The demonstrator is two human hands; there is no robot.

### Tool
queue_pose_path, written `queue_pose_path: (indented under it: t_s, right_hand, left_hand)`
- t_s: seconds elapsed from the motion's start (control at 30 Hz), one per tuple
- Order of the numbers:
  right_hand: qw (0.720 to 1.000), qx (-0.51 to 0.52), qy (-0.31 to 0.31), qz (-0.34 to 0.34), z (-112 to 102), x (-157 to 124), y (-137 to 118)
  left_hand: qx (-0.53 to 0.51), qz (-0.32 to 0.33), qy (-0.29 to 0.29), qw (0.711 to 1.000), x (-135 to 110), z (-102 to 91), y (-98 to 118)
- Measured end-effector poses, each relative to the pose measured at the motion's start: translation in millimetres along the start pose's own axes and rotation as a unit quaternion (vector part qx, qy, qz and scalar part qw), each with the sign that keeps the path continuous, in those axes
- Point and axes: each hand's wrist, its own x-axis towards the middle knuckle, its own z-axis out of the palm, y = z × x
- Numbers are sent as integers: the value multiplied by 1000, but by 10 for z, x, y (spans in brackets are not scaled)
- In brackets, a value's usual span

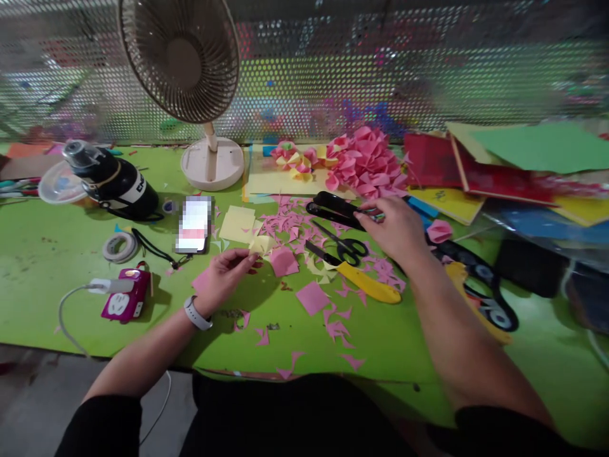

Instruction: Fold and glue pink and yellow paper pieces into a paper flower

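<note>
My left hand (227,274) pinches a small folded yellow paper piece (261,244) just above the green table (61,266). My right hand (392,230) reaches to the right of centre and its fingers close on the black stapler (333,208) lying among pink scraps. Black-handled scissors (340,244) and a yellow utility knife (368,284) lie just below that hand. Pink paper squares (284,261) and a yellow square (238,223) sit between my hands. A large pink folded-paper flower (368,162) and a smaller pink-yellow one (295,157) rest at the back.
A desk fan (190,70) stands at the back. A black bottle (117,181) lies at left, with a phone (194,223), tape roll (118,246) and pink power adapter (126,301). Stacked coloured card (523,165) and another pair of scissors (480,282) crowd the right.
</note>
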Motion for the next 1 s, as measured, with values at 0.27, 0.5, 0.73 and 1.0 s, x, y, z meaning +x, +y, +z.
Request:
queue_pose_path:
  t_s: [0.27, 0.5, 0.73, 1.0]
  right_hand:
    - [996, -43, 13, -75, 167, -36, 96]
    - [988, -63, -108, -95, 55, -64, 34]
    - [987, -61, -121, -82, 28, -79, -26]
    - [984, -61, -136, -100, -10, -60, -3]
  left_hand:
    - [-16, -8, -16, 1000, -41, 48, -113]
    - [-12, -5, -40, 999, -56, 48, -140]
    - [-16, -4, -41, 999, -51, 43, -156]
    - [4, 17, -30, 999, -47, 44, -144]
